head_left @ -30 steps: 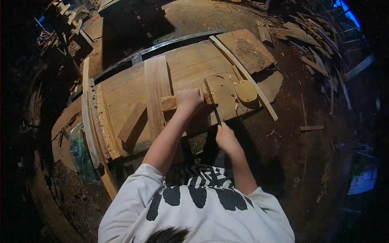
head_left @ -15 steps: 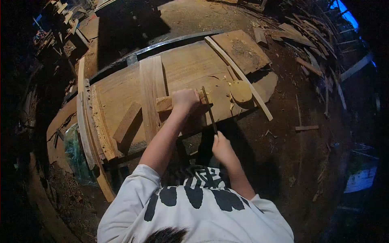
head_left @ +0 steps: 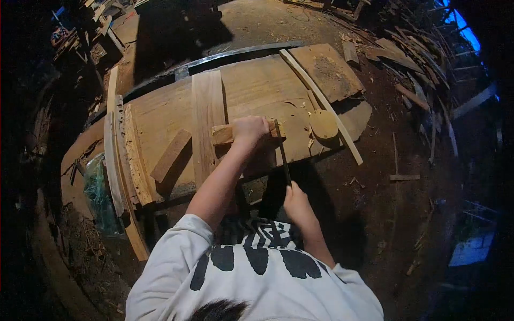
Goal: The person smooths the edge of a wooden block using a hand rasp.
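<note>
Knuckle scrape: the dark bar [head_left: 284,157] crosses the wood block [head_left: 222,135] just beside the left hand [head_left: 250,130], so from where I stand, a stroke straying left could catch the fingers.
Block sliding: I'd judge that only 1 hand steadies it; a looser hold or a hard push could turn it or send it over the near edge of the worktop [head_left: 251,88].
Block rocking: its left end appears to lie over the right edge of the pale board [head_left: 208,96]; uneven support there could let it tip.
Left grip: wrapped over the block's middle from above; how tightly, I can't tell.
Right grip: the right hand [head_left: 297,203] clasps the bar's near end, out past the worktop's near edge.
Block's place: close to that near edge, roughly midway along it.
Block's look: short, squared, golden brown; its finer grain is too small to make out.
</note>
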Motion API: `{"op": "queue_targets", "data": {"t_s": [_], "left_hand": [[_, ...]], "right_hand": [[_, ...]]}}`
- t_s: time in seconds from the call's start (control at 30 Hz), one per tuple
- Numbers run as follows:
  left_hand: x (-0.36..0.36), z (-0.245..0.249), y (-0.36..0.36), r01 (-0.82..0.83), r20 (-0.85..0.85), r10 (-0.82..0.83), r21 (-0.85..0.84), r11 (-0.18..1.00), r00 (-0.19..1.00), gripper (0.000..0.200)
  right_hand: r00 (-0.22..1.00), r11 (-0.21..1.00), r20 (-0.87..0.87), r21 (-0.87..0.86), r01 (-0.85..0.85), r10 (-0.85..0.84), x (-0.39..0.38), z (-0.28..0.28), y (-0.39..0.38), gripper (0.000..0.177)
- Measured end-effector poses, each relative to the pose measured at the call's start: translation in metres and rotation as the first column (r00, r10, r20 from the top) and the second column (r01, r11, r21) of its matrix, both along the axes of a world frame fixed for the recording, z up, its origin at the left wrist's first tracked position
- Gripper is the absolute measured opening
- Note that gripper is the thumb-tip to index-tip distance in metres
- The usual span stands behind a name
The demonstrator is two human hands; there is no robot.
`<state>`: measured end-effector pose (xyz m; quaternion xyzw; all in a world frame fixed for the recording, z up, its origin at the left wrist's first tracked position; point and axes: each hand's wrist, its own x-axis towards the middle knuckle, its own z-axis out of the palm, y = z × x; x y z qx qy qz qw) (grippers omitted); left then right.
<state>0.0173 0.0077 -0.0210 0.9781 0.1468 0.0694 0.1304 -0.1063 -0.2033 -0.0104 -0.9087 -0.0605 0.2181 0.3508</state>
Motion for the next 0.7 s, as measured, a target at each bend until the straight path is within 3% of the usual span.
{"op": "queue_targets", "data": {"t_s": [0.13, 0.3, 0.37, 0.47, 0.53, 0.6, 0.7], "left_hand": [[-0.006, -0.001, 0.001, 0.042, 0.018, -0.042, -0.023, 0.999, 0.999, 0.041], [-0.005, -0.003, 0.0, 0.061, 0.008, -0.061, 0.001, 0.998, 0.998, 0.041], [-0.008, 0.004, 0.001, 0.059, 0.019, -0.058, -0.033, 0.998, 0.998, 0.041], [-0.004, -0.005, 0.002, 0.042, 0.032, -0.04, -0.053, 0.998, 0.999, 0.041], [-0.003, -0.005, 0.003, 0.017, 0.037, -0.015, -0.045, 0.999, 0.999, 0.04], [-0.008, 0.01, 0.001, 0.057, -0.061, -0.059, -0.032, 0.998, 0.996, 0.037], [-0.009, 0.016, 0.002, 0.115, -0.109, -0.119, -0.041, 0.993, 0.987, 0.034]], "right_hand": [[0.999, 0.998, 0.048, 0.054, 0.023, -0.025, 0.008, 0.002, 0.011, 0.031], [0.986, 0.997, 0.152, 0.024, -0.072, 0.068, 0.078, -0.015, 0.045, 0.027], [0.992, 0.979, 0.059, 0.165, -0.116, 0.108, 0.095, -0.016, 0.044, 0.027], [0.984, 0.992, 0.129, 0.019, -0.126, 0.122, 0.076, -0.017, 0.029, 0.028], [0.992, 0.994, 0.096, 0.056, -0.09, 0.084, 0.046, 0.003, 0.019, 0.028], [1.0, 0.999, -0.022, 0.036, -0.006, 0.007, 0.03, 0.003, 0.009, 0.028], [0.999, 0.996, 0.022, 0.085, -0.029, 0.028, 0.041, 0.004, 0.013, 0.028]]}}
